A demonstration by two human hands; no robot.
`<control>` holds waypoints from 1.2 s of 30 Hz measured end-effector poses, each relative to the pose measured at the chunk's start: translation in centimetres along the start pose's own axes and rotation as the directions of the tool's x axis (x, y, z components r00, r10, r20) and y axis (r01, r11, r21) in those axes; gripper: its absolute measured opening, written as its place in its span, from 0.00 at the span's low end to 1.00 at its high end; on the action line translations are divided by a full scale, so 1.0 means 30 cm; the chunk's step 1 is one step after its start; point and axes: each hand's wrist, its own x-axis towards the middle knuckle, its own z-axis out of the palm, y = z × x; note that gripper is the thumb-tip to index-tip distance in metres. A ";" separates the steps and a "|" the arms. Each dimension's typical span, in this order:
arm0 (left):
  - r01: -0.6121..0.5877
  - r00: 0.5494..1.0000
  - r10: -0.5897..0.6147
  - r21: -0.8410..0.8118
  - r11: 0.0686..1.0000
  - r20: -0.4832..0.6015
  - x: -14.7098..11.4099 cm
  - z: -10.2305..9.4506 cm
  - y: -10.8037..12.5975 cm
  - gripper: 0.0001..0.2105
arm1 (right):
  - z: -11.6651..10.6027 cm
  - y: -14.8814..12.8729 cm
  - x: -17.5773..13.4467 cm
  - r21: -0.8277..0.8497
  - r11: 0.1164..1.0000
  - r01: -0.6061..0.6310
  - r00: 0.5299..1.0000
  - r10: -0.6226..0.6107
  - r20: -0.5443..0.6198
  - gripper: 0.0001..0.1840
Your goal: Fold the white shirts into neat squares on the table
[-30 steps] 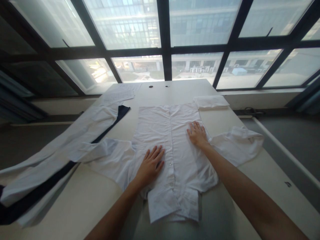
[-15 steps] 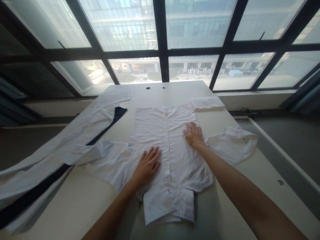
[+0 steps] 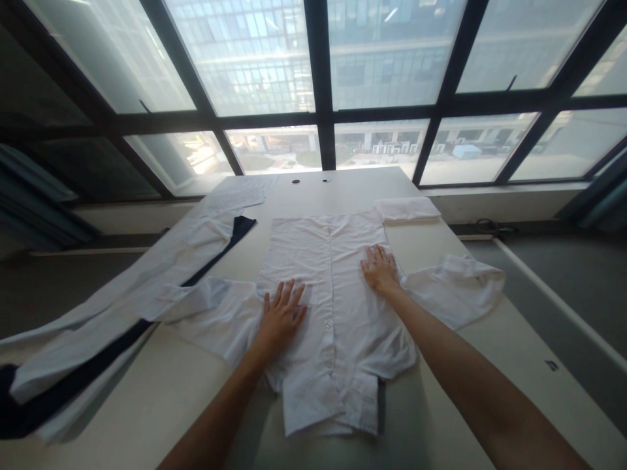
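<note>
A white button-front shirt [image 3: 328,287] lies flat on the pale table [image 3: 431,418], collar toward me and hem toward the window. My left hand [image 3: 281,313] rests palm-down on its left panel, fingers spread. On the shirt's right edge, beside the armhole, my right hand [image 3: 378,267] presses flat. The right sleeve [image 3: 453,287] lies rumpled out to the right, and the left sleeve [image 3: 206,303] spreads out to the left. Neither hand grips any cloth.
A folded white cloth [image 3: 407,209] sits at the far right of the table. White garments with a dark navy strip [image 3: 147,281] trail off the left side. Papers [image 3: 240,194] lie at the far left, near two cable holes [image 3: 310,181]. Large windows stand behind.
My left hand has slid a little to the left and away from the button line. My right hand has stayed on the shirt's right edge. The view tilted slightly.
</note>
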 end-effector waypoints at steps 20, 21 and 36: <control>-0.042 0.998 0.044 -0.037 0.998 0.055 0.208 0.000 0.098 0.26 | -0.071 -0.216 -0.093 0.140 0.982 0.129 0.992 -0.127 -0.023 0.32; -0.052 0.997 0.055 -0.050 0.997 0.061 0.265 0.004 0.121 0.27 | -0.070 -0.247 -0.082 0.153 0.977 0.150 0.989 -0.150 -0.011 0.32; -0.199 0.975 0.204 -0.052 0.978 0.094 0.481 0.145 0.147 0.30 | 0.008 -0.246 0.032 0.105 0.955 0.278 0.958 -0.284 0.048 0.32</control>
